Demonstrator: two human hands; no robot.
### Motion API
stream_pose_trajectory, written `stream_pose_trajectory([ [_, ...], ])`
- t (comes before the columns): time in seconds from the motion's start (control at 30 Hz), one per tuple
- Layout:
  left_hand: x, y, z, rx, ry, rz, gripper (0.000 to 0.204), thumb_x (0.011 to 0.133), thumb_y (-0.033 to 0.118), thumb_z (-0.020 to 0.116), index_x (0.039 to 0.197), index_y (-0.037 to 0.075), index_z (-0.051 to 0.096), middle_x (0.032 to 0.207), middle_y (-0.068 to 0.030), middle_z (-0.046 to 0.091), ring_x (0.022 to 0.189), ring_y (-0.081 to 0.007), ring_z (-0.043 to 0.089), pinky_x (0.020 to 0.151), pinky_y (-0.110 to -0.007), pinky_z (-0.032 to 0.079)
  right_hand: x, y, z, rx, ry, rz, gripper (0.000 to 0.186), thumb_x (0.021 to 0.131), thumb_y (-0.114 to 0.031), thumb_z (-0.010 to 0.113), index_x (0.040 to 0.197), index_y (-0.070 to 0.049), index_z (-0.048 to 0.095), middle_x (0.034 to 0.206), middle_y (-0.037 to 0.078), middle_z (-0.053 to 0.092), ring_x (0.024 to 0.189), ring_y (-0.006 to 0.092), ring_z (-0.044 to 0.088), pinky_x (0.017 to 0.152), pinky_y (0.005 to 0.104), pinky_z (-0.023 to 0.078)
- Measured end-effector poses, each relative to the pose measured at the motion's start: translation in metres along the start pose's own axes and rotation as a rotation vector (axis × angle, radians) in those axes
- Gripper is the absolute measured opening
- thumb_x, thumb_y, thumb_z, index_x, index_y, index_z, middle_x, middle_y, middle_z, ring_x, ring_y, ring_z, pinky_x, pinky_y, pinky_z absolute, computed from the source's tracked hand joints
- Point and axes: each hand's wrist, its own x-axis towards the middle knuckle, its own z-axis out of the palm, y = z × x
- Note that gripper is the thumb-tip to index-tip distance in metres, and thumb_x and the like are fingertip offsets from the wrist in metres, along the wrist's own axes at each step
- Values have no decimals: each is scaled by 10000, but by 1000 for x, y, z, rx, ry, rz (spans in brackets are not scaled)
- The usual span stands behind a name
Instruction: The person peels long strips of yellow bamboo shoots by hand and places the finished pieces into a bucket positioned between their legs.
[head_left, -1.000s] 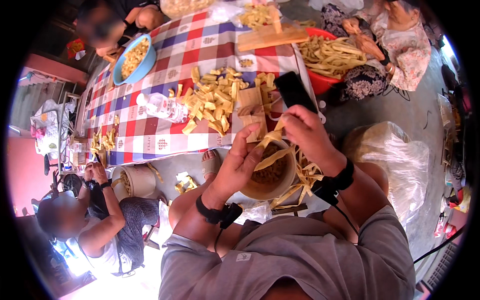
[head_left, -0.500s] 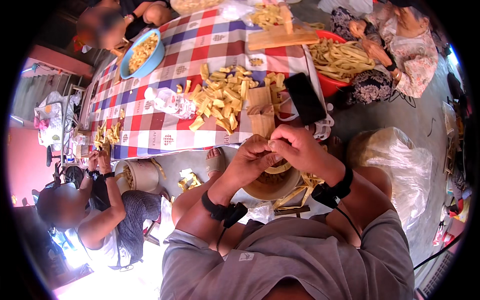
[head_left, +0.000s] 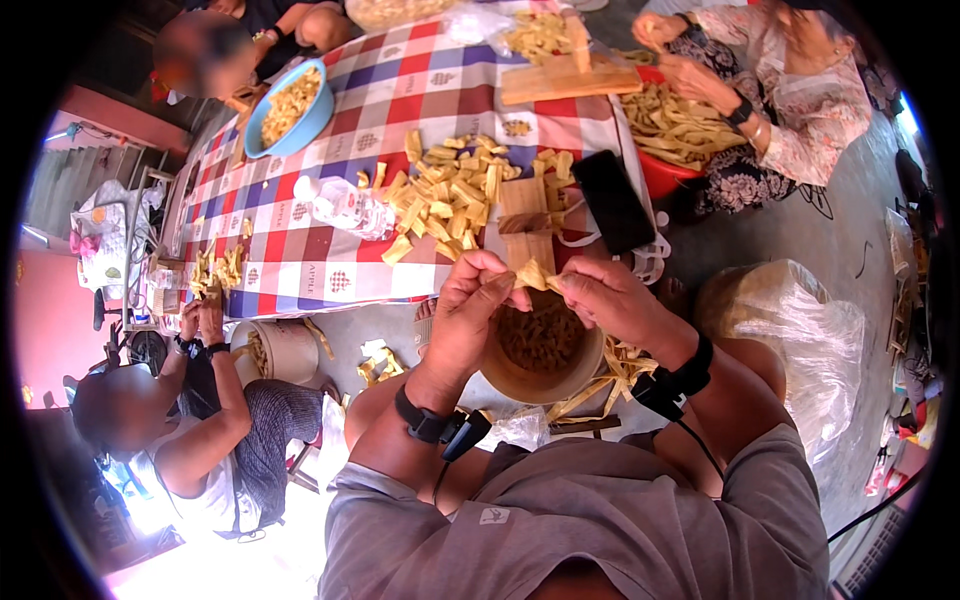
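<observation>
Read from left to right. At the left part of the near edge of the cloth-covered worktop, a co-worker's hands are raised beside a few yellow pieces. A white bucket stands on the floor to their right. A light-blue bowl of pieces sits toward the far-left corner; a clear bottle lies left of a loose pile.

The left hand grasps the left end of a folded yellow strip between thumb and index finger. The strip is held in the air just off the near edge, close to the near-right corner, above a round tub of small pieces. The right hand pinches the right end.

Step in hand, as judged: folding or knotting the strip. The next move calls for keeping both pinches firm and drawing the ends evenly apart.

Orientation: the long axis runs left to right, roughly along the near edge; a folded bulge points upward toward the worktop. Which end leads cannot be told.

To the right, a dark phone lies near the right edge; beyond that edge is a red basin.
</observation>
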Motion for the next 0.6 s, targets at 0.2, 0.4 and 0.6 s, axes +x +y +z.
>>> stream_pose_trajectory([
  [0.2, -5, 12, -3, 233, -55, -116, 245, 979, 41, 499, 1223, 52, 511, 952, -60, 648, 923, -158, 633, 880, -290, 470, 5, 4, -4, -329, 30, -345, 239, 988, -198, 535, 858, 1, 564, 713, 39, 513, 658, 112, 478, 593, 288, 407],
  [0.4, -1, 23, 5, 422, -119, -390, 326, 1002, 122, 491, 1318, 43, 511, 1027, -59, 640, 969, -148, 608, 926, -284, 450, 1, 10, -5, -726, -3, -481, 237, 946, -239, 575, 846, -23, 578, 749, 177, 594, 684, 336, 618, 616, 404, 467],
  [0.6, 7, 14, 7, 495, -143, -534, 266, 1026, 202, 472, 1221, 26, 516, 999, -77, 604, 740, -103, 614, 580, -219, 521, -1, 9, 15, -731, -85, -410, 221, 928, -262, 578, 887, -48, 612, 848, 165, 657, 785, 382, 637, 678, 451, 494],
])
